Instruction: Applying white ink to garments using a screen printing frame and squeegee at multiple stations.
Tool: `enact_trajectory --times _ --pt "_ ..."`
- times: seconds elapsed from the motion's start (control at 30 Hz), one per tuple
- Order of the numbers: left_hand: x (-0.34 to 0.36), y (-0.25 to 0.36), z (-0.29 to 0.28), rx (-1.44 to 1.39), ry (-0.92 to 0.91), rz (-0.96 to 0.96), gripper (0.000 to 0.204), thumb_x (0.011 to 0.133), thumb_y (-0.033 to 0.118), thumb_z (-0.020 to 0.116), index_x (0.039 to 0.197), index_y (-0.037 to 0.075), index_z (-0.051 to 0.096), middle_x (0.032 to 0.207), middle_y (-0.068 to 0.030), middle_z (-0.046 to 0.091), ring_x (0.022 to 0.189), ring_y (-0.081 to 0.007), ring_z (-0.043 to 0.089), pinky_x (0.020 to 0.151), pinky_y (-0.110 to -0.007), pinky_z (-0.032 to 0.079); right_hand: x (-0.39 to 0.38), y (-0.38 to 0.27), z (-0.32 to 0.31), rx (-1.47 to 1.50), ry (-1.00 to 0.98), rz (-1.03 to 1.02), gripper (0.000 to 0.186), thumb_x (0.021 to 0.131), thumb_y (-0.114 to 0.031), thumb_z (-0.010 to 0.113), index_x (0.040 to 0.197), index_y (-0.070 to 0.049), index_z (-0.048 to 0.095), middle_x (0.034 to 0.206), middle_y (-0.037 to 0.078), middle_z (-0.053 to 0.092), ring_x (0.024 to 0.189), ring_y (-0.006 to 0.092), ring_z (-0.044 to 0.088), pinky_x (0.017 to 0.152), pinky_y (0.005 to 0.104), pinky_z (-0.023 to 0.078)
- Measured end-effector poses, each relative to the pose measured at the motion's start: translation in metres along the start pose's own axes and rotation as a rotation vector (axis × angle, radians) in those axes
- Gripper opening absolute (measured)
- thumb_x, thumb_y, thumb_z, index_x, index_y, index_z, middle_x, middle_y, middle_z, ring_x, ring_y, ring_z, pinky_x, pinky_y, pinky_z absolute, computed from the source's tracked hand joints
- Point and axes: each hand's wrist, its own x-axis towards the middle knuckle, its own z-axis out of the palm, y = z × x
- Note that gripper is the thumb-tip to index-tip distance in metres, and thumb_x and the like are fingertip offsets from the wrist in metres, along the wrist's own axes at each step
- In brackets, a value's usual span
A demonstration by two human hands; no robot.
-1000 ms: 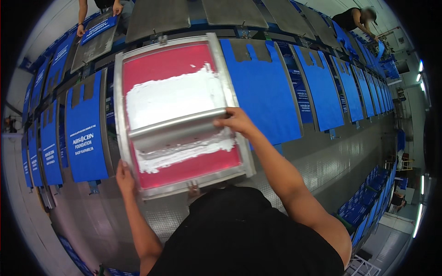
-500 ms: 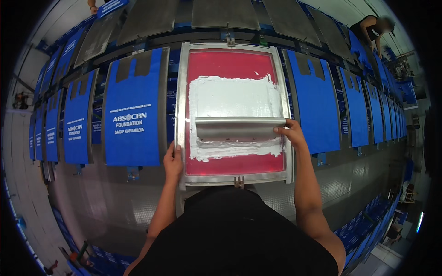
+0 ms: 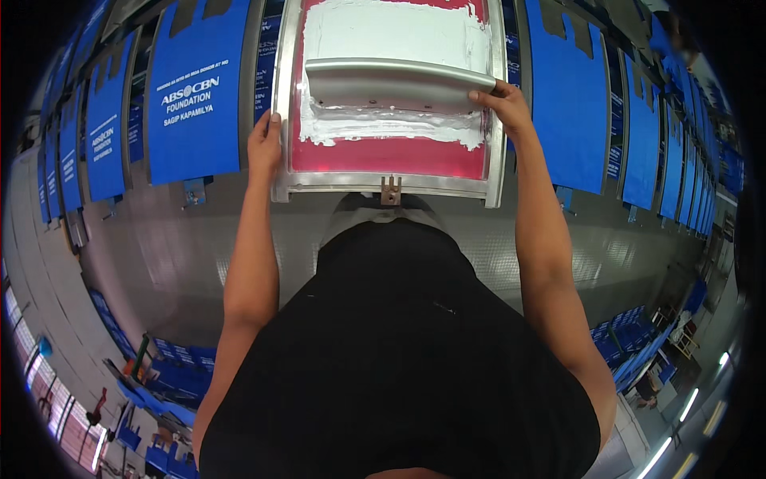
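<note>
A screen printing frame [image 3: 285, 96] with a pale metal rim and red mesh [image 3: 359, 158] lies in front of me. White ink [image 3: 387, 36] covers much of the mesh, thick and ragged along its near edge. Across the ink stands a wide grey metal squeegee [image 3: 383, 86], tilted. My right hand [image 3: 508, 108] pinches its right end between thumb and fingers. At the frame's left rail my left hand [image 3: 265, 145] is closed around the outer edge, its fingertips partly hidden. The squeegee's lower edge is hidden by its body and the ink.
Blue bags with white print, such as one on the left [image 3: 199, 112] and one on the right [image 3: 568, 120], lie on flat boards in a row either side. A metal bracket [image 3: 390, 191] sits at the frame's near edge. More blue bags [image 3: 179, 371] are behind me.
The view has tipped down toward my body, so frame and hands appear higher in the picture. Both hands keep their holds, and the squeegee stays at about the same spot on the mesh.
</note>
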Motion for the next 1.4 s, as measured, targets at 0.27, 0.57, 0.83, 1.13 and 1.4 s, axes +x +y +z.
enact_trajectory --times 0.27,0.57,0.83,1.13,1.4 --pt "-0.007 -0.008 0.001 0.081 -0.005 0.089 0.05 0.097 0.036 0.056 0.134 0.003 0.052 0.123 -0.0138 0.062 0.113 -0.0185 0.055 0.096 -0.029 0.042 -0.015 0.001 0.006 0.024 0.03 0.004 0.047 0.068 -0.018 0.084 0.108 0.001 0.069 0.096 0.008 0.069 0.087 0.0149 0.062 0.081 0.0287 0.049" --pt "-0.05 0.055 0.005 0.654 0.232 0.788 0.053 0.085 0.032 0.07 0.13 0.008 0.056 0.098 -0.0189 0.064 0.098 -0.0335 0.06 0.088 -0.038 0.046 -0.075 -0.024 0.022 -0.831 -0.064 -0.094 0.039 0.069 -0.013 0.075 0.107 -0.007 0.067 0.099 0.011 0.069 0.095 0.024 0.064 0.099 0.0464 0.041" --pt "-0.023 0.138 0.041 1.073 -0.477 0.831 0.016 0.071 0.013 0.071 0.084 0.006 0.064 0.085 -0.0122 0.064 0.086 -0.0316 0.062 0.074 -0.043 0.049 -0.067 -0.04 0.034 -1.15 -0.166 -0.161 0.034 0.067 -0.009 0.064 0.101 -0.013 0.066 0.085 0.011 0.069 0.089 0.0308 0.065 0.091 0.0493 0.04" --pt "0.111 0.11 0.098 0.947 -0.057 0.976 0.032 0.071 0.005 0.063 0.102 0.004 0.059 0.101 -0.0165 0.063 0.097 -0.0354 0.058 0.083 -0.045 0.048 0.087 -0.043 0.041 -1.337 0.155 -0.566 0.024 0.077 -0.006 0.056 0.101 -0.008 0.061 0.096 0.011 0.065 0.099 0.0275 0.061 0.095 0.0593 0.037" --pt "-0.037 0.103 0.045 0.943 -0.279 0.806 0.036 0.062 0.007 0.069 0.097 0.006 0.061 0.099 -0.0112 0.061 0.096 -0.0303 0.055 0.085 -0.043 0.042 -0.068 -0.035 0.041 -1.119 -0.074 -0.404 0.039 0.067 -0.001 0.061 0.105 -0.005 0.06 0.098 0.013 0.063 0.098 0.0332 0.058 0.099 0.0536 0.038"
